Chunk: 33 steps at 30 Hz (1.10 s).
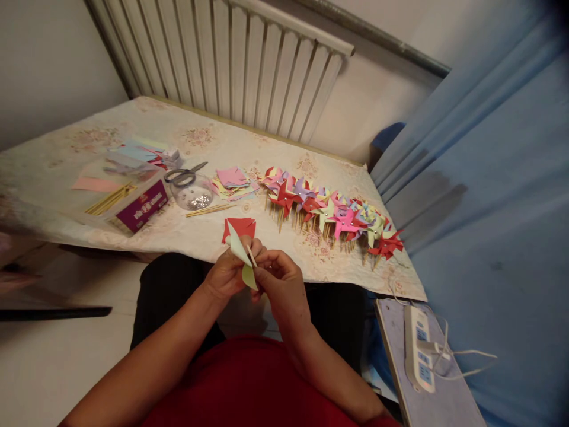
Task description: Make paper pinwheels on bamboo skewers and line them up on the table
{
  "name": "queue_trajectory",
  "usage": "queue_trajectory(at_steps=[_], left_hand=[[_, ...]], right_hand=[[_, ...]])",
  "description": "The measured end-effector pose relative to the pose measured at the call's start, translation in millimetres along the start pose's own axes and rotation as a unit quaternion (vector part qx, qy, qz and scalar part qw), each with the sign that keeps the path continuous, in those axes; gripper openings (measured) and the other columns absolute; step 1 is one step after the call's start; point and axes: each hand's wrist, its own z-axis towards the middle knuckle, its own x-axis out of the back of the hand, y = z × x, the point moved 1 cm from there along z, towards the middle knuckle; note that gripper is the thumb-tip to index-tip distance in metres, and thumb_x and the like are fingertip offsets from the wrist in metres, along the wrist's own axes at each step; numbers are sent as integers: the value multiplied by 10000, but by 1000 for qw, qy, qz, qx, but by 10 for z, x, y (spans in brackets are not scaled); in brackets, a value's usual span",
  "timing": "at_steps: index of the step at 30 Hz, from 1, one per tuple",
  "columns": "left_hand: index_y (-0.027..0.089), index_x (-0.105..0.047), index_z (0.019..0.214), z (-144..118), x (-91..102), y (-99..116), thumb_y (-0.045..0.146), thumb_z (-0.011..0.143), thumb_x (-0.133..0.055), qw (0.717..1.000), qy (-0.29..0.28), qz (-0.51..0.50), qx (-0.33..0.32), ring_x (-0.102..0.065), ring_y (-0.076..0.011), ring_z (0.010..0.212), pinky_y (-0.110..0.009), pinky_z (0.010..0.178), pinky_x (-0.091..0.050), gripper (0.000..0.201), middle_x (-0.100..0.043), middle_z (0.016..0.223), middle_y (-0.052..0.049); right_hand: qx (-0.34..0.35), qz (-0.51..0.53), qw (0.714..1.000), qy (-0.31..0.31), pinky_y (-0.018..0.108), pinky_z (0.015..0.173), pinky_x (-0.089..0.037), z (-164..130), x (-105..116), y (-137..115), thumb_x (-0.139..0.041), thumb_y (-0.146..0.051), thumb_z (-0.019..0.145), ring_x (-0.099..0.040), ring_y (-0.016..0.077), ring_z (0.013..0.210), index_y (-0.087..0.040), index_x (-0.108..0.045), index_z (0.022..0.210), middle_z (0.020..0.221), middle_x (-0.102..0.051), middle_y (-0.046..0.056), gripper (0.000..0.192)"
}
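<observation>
The table (66,160) wore a pale floral cloth. Finished pinwheels (331,210) lined its right edge; red paper (240,227) lay at the front edge, scissors (183,174), jar (192,193) and purple box (142,206) left.

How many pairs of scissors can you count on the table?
1. The scissors lie on top of the clear container, right of the purple box. Others could be hidden under the paper squares.
</observation>
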Motion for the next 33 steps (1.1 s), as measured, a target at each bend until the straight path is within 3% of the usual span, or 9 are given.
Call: queue_trajectory(at_steps=[8, 13, 20, 24, 33], left_hand=[[179, -475, 650, -9, -13, 4, 199, 630, -847, 1000, -11, 15, -6, -554, -105, 474, -220, 363, -500, 373, -534, 655, 42], [171, -469, 625, -8, -41, 21, 167, 585, -872, 999, 17, 19, -21, -551, -97, 507, -212, 432, -515, 405, -510, 629, 45], [163, -442, 594, 19, 48, -5, 162, 594, -871, 1000, -1, 6, -27, -555, -93, 551, -202, 492, -527, 429, -514, 641, 40], [166, -423, 593, 11, 41, 9, 151, 622, -843, 1000, -3, 6, -14, -563, -107, 555, -207, 442, -512, 421, -528, 665, 28], [158, -411, 600, -21, -14, 35, 59, 632, -794, 999, 35, -14, -1, -609, -116, 580, -233, 485, -560, 397, -540, 704, 28]], right_hand=[[-2, -9, 1000, -2, 178, 381, -443, -6, 1, -14, -722, -263, 710, -513, 69, 409, -214, -612, 801, 614, -609, -75, 151], [3, -15, 1000, -1, 177, 375, -429, -18, -9, -38, -716, -273, 712, -505, 71, 400, -210, -606, 790, 572, -590, -78, 149], [-1, -25, 1000, 1, 168, 372, -432, -38, -27, -40, -697, -254, 703, -504, 73, 390, -204, -605, 779, 519, -579, -87, 130], [6, -9, 1000, 6, 164, 354, -418, -17, -5, -4, -695, -267, 716, -497, 69, 383, -206, -607, 809, 542, -589, -84, 142], [-3, 8, 1000, 5, 154, 336, -403, -4, -8, 17, -672, -266, 727, -491, 64, 377, -206, -616, 845, 544, -578, -90, 144]])
